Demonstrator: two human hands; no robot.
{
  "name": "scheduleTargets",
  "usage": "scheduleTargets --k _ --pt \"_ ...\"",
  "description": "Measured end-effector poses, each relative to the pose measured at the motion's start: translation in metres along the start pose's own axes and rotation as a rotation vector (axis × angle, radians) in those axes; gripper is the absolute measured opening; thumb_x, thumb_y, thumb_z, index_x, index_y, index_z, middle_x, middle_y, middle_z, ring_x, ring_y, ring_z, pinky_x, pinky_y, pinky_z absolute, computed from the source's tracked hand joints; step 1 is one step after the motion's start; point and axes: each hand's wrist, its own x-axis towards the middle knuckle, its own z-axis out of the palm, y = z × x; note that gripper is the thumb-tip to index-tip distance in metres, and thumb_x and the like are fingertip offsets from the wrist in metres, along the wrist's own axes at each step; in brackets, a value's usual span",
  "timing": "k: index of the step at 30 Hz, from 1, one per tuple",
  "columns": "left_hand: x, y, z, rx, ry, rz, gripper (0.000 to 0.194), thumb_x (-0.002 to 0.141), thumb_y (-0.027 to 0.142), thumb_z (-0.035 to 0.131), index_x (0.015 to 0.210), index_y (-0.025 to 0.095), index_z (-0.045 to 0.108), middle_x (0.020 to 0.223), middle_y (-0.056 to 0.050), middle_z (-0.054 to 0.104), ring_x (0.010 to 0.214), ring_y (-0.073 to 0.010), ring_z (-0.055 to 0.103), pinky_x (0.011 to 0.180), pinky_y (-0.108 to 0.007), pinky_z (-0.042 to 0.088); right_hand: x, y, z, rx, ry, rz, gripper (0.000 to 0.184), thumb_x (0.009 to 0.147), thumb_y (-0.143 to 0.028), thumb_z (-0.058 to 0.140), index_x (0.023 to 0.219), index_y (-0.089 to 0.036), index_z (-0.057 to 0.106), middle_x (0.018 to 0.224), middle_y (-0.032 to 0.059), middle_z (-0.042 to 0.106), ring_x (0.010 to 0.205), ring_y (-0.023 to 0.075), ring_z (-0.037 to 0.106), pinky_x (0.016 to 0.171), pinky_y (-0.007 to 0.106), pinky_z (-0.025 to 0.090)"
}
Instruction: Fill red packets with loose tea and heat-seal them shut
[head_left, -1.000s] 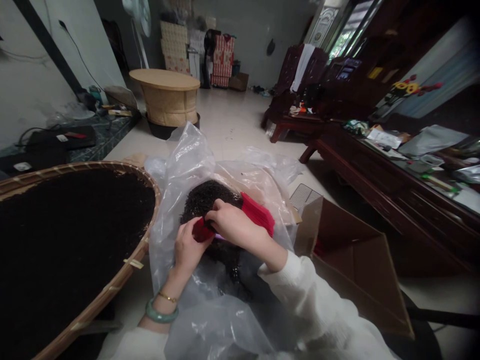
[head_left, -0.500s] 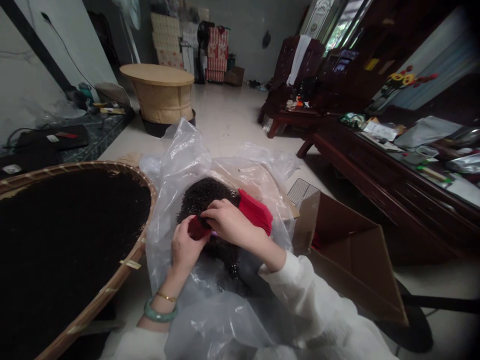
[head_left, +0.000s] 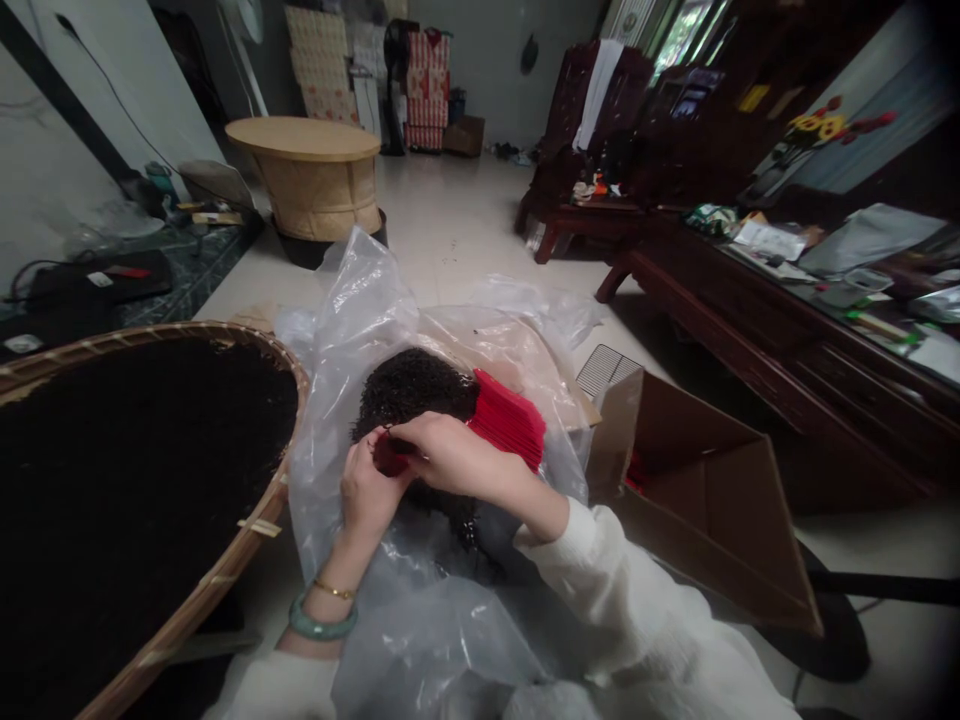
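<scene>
A small red packet is gripped in my left hand, its mouth held open and facing up. My right hand is closed over that mouth, a pinch of dark, wiry leaves that look like tea at its fingertips. Just beyond both hands rises a heap of the same dark tea leaves, lying on a clear plastic sheet. A fanned row of flat red packets lies against the heap's right side, partly behind my right wrist. The packet's inside is mostly in shadow.
A wide woven tray full of dark leaves stands close on the left. At right is an open cardboard box with something red inside, by a wire rack. Farther off are a round wooden-topped stand and a long dark table.
My right fingertips have come down and closer into the red packet's mouth. My left hand stays nearly in place, and the view has shifted slightly.
</scene>
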Motion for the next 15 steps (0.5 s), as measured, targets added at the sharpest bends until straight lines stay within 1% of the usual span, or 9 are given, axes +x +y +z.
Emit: scheduleTargets --k 2,3,5,7,9,11,13,15 --pt "0.000 0.002 -0.001 0.008 0.006 0.008 0.048 0.064 0.030 0.078 0.108 0.019 0.062 0.098 -0.009 0.069 0.095 -0.0296 0.067 0.084 -0.044 0.056 -0.002 -0.001 -0.006 0.011 -0.049 -0.055 0.033 0.078 0.007 0.053 0.104 -0.009 0.065 0.100 0.0122 0.071 0.094 0.0213 0.065 0.084 0.032 0.048" --pt "0.000 0.002 -0.002 0.012 0.009 0.001 0.051 0.064 0.031 0.078 0.110 0.019 0.061 0.098 -0.009 0.069 0.095 -0.0297 0.067 0.083 -0.044 0.056 -0.003 -0.001 -0.009 0.025 -0.040 -0.071 0.036 0.077 0.008 0.052 0.106 -0.009 0.065 0.104 0.0123 0.071 0.097 0.0209 0.065 0.086 0.031 0.048" --pt "0.000 0.004 -0.003 0.006 0.006 -0.030 0.055 0.064 0.034 0.079 0.114 0.019 0.060 0.098 -0.009 0.068 0.092 -0.0289 0.067 0.080 -0.043 0.057 -0.004 -0.001 -0.014 0.037 0.031 -0.057 0.038 0.078 0.009 0.052 0.107 -0.011 0.065 0.110 0.0123 0.071 0.101 0.0202 0.065 0.089 0.031 0.048" --pt "0.000 0.005 -0.004 -0.012 -0.005 -0.053 0.057 0.067 0.036 0.078 0.117 0.019 0.058 0.099 -0.009 0.067 0.089 -0.0273 0.067 0.078 -0.041 0.058 -0.006 0.000 -0.017 0.009 0.107 0.003 0.032 0.081 0.006 0.052 0.103 -0.011 0.067 0.106 0.0123 0.071 0.098 0.0201 0.066 0.087 0.031 0.049" --pt "0.000 0.008 -0.006 -0.022 0.000 -0.048 0.055 0.068 0.035 0.077 0.117 0.019 0.059 0.099 -0.009 0.067 0.088 -0.0260 0.068 0.078 -0.041 0.057 -0.007 0.001 -0.016 -0.023 0.119 0.025 0.028 0.082 0.005 0.052 0.097 -0.011 0.069 0.099 0.0112 0.071 0.091 0.0190 0.066 0.082 0.029 0.049" --pt "0.001 0.011 -0.008 -0.027 0.022 -0.014 0.051 0.070 0.035 0.076 0.116 0.020 0.061 0.100 -0.008 0.068 0.090 -0.0257 0.067 0.081 -0.041 0.057 -0.007 0.001 -0.012 -0.023 0.088 -0.017 0.027 0.082 0.004 0.053 0.096 -0.012 0.069 0.097 0.0103 0.071 0.088 0.0179 0.066 0.080 0.028 0.050" --pt "0.002 0.014 -0.010 -0.042 0.045 0.034 0.045 0.073 0.034 0.074 0.114 0.020 0.062 0.102 -0.009 0.069 0.093 -0.0256 0.067 0.084 -0.041 0.056 -0.008 0.002 -0.009 0.001 0.079 -0.072 0.027 0.081 0.004 0.054 0.097 -0.012 0.069 0.099 0.0104 0.071 0.090 0.0175 0.066 0.081 0.027 0.050" --pt "0.002 0.016 -0.011 -0.058 0.052 0.063 0.041 0.075 0.035 0.073 0.112 0.021 0.064 0.103 -0.009 0.070 0.095 -0.0251 0.067 0.085 -0.040 0.056 -0.008 0.004 -0.006 0.038 0.146 -0.078 0.025 0.082 0.004 0.054 0.092 -0.012 0.070 0.097 0.0096 0.072 0.089 0.0167 0.067 0.081 0.027 0.052"
